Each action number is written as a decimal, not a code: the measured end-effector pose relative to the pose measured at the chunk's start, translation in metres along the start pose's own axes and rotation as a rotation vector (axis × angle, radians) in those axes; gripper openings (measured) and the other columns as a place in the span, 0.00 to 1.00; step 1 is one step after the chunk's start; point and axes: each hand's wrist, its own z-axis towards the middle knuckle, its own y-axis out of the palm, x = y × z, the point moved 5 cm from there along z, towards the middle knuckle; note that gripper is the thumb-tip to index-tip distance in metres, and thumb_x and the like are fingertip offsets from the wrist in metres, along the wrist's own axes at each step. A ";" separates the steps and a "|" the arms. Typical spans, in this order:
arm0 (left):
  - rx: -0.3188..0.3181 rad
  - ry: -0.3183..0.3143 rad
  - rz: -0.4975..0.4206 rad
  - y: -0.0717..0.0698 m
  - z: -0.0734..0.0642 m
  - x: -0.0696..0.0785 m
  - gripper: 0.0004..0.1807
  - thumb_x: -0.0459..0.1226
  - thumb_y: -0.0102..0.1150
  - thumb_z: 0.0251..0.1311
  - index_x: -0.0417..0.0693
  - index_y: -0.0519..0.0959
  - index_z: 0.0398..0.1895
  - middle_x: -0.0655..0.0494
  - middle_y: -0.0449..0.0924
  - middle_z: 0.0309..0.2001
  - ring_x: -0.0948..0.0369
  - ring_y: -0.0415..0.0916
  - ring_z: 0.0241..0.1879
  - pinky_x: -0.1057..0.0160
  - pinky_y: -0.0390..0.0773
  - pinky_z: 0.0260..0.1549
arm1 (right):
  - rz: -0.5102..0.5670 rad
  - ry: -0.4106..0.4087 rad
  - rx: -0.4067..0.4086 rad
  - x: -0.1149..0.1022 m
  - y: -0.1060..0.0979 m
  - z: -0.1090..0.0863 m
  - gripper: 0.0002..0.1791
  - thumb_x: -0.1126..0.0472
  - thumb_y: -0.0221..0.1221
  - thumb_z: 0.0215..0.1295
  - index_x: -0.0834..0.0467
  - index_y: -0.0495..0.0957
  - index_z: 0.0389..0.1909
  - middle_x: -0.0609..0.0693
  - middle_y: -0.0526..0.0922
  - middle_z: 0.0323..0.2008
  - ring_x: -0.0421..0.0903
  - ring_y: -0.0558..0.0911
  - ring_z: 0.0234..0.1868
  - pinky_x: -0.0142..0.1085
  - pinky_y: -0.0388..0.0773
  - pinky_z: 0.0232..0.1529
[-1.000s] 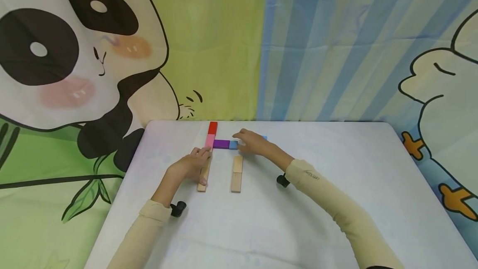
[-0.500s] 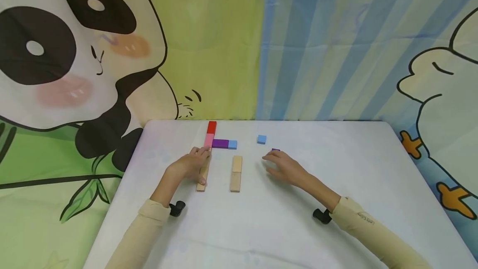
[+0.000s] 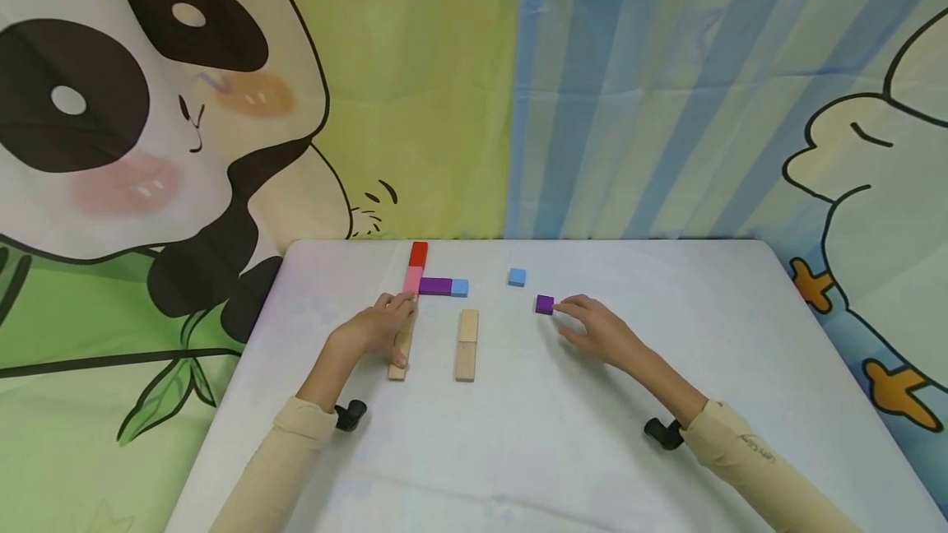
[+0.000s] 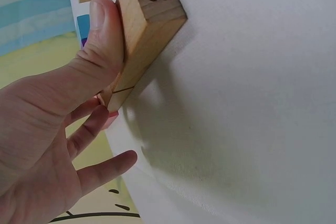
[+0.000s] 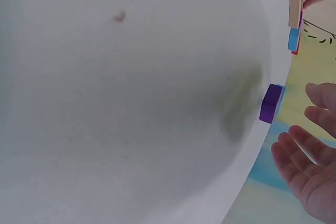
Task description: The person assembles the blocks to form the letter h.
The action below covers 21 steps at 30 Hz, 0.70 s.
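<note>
In the head view my left hand (image 3: 379, 327) rests along a row of plain wooden blocks (image 3: 401, 345). The left wrist view shows its thumb lying against a wooden block (image 4: 149, 11) marked 48, with some fingertips by the seam farther along. Beyond that hand, a pink block (image 3: 413, 279) and a red block (image 3: 419, 253) continue the row. A purple block (image 3: 435, 286) and a light blue block (image 3: 459, 288) branch off to the right. My right hand (image 3: 603, 334) holds nothing; its fingers reach towards a purple cube (image 3: 544, 304), fingertips very close to its right side.
Two wooden blocks (image 3: 466, 345) lie end to end right of the left hand's row. A loose blue cube (image 3: 517, 277) sits behind the purple cube. The white table (image 3: 518, 451) ends at a printed curtain (image 3: 415, 105).
My right hand has left the light blue block in the branch and moved right and nearer, uncovering the loose blue cube and the purple cube. The left hand stays on the wooden row.
</note>
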 end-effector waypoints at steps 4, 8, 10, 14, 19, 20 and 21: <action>-0.007 -0.002 0.006 0.000 0.000 0.000 0.58 0.53 0.74 0.42 0.39 0.55 0.73 0.44 0.47 0.77 0.44 0.54 0.70 0.46 0.73 0.60 | 0.001 -0.003 -0.019 0.003 0.000 0.006 0.20 0.64 0.64 0.60 0.63 0.79 0.55 0.62 0.78 0.55 0.60 0.79 0.55 0.53 0.79 0.53; -0.007 0.003 0.020 -0.001 -0.001 0.001 0.58 0.54 0.74 0.42 0.38 0.55 0.72 0.43 0.47 0.77 0.44 0.55 0.70 0.46 0.74 0.60 | 0.027 0.013 -0.037 0.007 0.000 0.016 0.17 0.65 0.63 0.61 0.63 0.81 0.52 0.64 0.77 0.58 0.61 0.79 0.56 0.54 0.78 0.54; -0.005 0.003 0.021 -0.001 -0.001 0.002 0.57 0.54 0.74 0.42 0.39 0.56 0.72 0.43 0.47 0.77 0.44 0.55 0.70 0.46 0.74 0.60 | 0.040 0.020 -0.049 0.008 0.000 0.021 0.17 0.65 0.63 0.62 0.62 0.81 0.52 0.64 0.77 0.59 0.62 0.78 0.57 0.54 0.77 0.55; -0.005 0.002 0.020 -0.001 -0.001 0.002 0.57 0.54 0.74 0.42 0.39 0.56 0.72 0.43 0.47 0.77 0.44 0.55 0.70 0.46 0.73 0.61 | 0.045 0.020 -0.051 0.007 -0.001 0.031 0.17 0.64 0.63 0.62 0.61 0.82 0.52 0.65 0.77 0.60 0.62 0.78 0.58 0.54 0.77 0.56; -0.008 -0.008 0.023 0.001 0.000 0.001 0.57 0.54 0.74 0.42 0.40 0.56 0.72 0.44 0.47 0.77 0.44 0.54 0.70 0.46 0.72 0.62 | 0.044 0.049 -0.058 0.005 -0.002 0.038 0.16 0.62 0.64 0.62 0.59 0.83 0.51 0.64 0.77 0.60 0.62 0.78 0.59 0.54 0.77 0.57; -0.008 -0.011 0.024 0.001 0.001 0.000 0.58 0.54 0.74 0.42 0.40 0.56 0.72 0.44 0.47 0.77 0.44 0.54 0.70 0.46 0.72 0.62 | 0.046 0.058 -0.065 0.005 -0.001 0.039 0.16 0.62 0.64 0.62 0.59 0.83 0.51 0.63 0.77 0.61 0.62 0.78 0.60 0.54 0.76 0.57; -0.008 -0.012 0.025 0.001 0.001 0.000 0.58 0.54 0.74 0.41 0.40 0.55 0.73 0.44 0.47 0.77 0.44 0.54 0.70 0.46 0.72 0.62 | 0.047 0.066 -0.073 0.005 -0.001 0.040 0.17 0.61 0.64 0.62 0.59 0.83 0.52 0.63 0.76 0.61 0.61 0.77 0.60 0.54 0.76 0.58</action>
